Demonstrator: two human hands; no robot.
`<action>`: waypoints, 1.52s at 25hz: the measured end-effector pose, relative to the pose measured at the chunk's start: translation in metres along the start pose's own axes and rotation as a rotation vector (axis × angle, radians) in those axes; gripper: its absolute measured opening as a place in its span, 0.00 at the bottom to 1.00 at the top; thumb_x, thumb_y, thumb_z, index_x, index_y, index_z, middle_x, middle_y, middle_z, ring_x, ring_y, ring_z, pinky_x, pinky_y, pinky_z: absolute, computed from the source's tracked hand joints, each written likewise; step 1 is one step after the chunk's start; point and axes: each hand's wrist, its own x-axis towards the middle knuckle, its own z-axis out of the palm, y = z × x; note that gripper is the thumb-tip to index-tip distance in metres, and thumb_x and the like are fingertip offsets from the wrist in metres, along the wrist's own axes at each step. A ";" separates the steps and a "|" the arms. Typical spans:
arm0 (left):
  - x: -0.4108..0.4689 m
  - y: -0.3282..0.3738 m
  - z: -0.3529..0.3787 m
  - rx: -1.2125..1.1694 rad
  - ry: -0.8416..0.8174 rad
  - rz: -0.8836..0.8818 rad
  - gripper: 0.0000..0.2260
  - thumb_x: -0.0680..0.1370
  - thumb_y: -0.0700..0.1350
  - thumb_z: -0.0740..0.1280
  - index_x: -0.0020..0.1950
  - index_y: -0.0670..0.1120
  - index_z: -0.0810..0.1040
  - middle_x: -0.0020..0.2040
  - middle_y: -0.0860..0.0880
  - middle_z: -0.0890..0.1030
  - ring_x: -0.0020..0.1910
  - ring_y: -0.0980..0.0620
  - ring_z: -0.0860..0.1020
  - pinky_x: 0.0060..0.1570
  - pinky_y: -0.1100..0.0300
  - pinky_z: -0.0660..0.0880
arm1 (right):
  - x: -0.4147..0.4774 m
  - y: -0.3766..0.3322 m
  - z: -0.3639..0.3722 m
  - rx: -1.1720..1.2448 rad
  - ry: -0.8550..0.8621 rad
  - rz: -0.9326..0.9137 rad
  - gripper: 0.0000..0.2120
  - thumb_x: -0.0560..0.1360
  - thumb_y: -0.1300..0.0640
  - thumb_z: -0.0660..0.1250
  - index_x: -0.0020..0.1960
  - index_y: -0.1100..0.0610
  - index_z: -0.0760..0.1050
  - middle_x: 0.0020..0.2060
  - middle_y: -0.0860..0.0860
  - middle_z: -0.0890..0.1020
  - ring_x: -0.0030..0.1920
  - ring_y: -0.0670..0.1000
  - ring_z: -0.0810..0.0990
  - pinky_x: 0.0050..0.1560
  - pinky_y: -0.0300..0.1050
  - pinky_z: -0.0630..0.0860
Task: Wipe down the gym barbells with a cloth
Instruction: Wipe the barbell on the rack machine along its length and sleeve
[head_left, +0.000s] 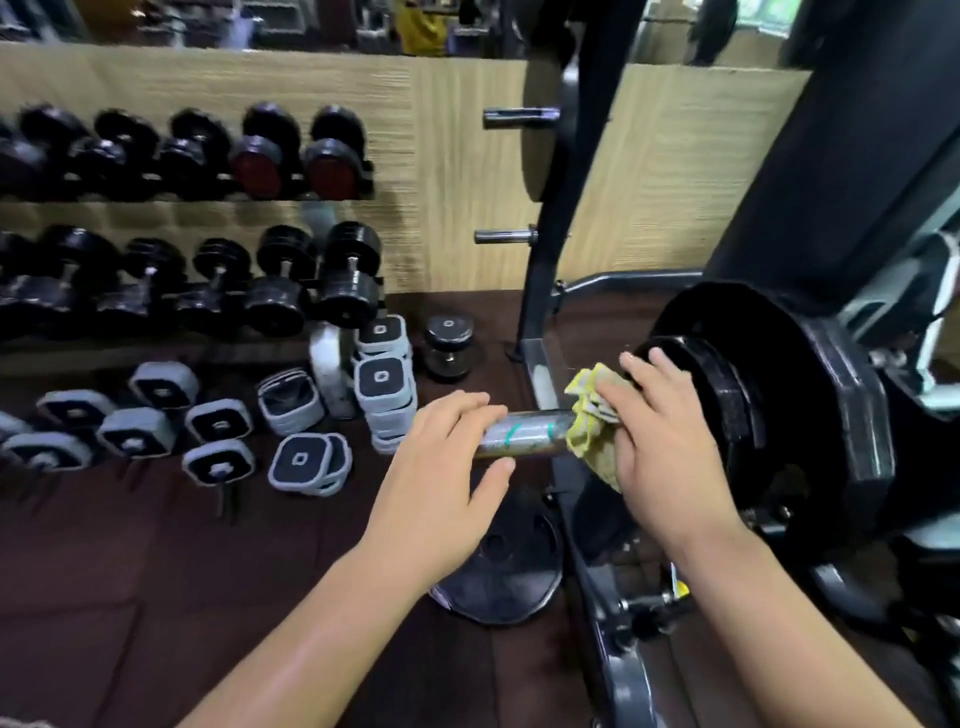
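The barbell's steel sleeve (524, 434) sticks out to the left of the black weight plates (779, 410) loaded on it, with green marks on the metal. My left hand (441, 467) grips the free end of the sleeve, fingers over the top and thumb underneath. A yellow cloth (587, 410) is wrapped round the sleeve right beside the plates. My right hand (665, 431) holds the cloth against the bar, its fingertips reaching the inner plate.
A two-tier dumbbell rack (182, 208) stands at the left against a wooden wall. Grey square-ended dumbbells (218, 426) lie on the dark floor. A loose plate (504, 566) lies under the bar. The black rack upright (571, 208) carries storage pegs.
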 end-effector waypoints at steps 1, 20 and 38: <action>0.005 -0.008 -0.002 0.004 -0.032 0.026 0.21 0.79 0.53 0.65 0.72 0.53 0.70 0.71 0.58 0.67 0.72 0.59 0.61 0.72 0.60 0.60 | 0.001 -0.001 0.009 -0.056 -0.012 0.026 0.25 0.71 0.70 0.64 0.67 0.60 0.75 0.69 0.61 0.73 0.73 0.67 0.66 0.74 0.66 0.61; 0.015 -0.054 -0.016 -0.066 -0.141 -0.010 0.24 0.77 0.48 0.66 0.72 0.58 0.66 0.68 0.64 0.66 0.68 0.64 0.62 0.63 0.61 0.65 | -0.008 -0.005 0.031 -0.136 0.026 0.143 0.19 0.81 0.57 0.56 0.71 0.61 0.70 0.70 0.57 0.72 0.72 0.62 0.67 0.74 0.58 0.61; 0.025 -0.061 -0.018 -0.096 -0.099 -0.012 0.23 0.77 0.47 0.66 0.71 0.56 0.68 0.67 0.62 0.67 0.66 0.64 0.61 0.62 0.62 0.63 | 0.052 -0.037 0.003 -0.343 -0.420 0.273 0.16 0.81 0.48 0.55 0.52 0.56 0.78 0.51 0.55 0.80 0.53 0.60 0.77 0.49 0.50 0.73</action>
